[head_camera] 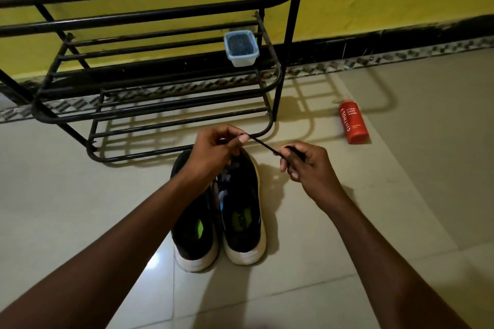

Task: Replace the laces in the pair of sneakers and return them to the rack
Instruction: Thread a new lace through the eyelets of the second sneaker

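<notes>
Two bare forearms, sleeveless; hands (211,152) bare, no gloves, rings.

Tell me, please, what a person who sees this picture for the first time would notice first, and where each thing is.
First come the two hands, the left hand and the right hand, stretching a thin black shoelace between them at the centre. Directly below them a pair of black sneakers with white soles stands on the pale tiled floor, heels toward the camera. Behind stands a black metal shoe rack, and a red plastic bottle lies to its right.

Dim indoor light, hard rack (149,43) shadows across the glossy floor (401,195), wide-angle bowing at edges.
</notes>
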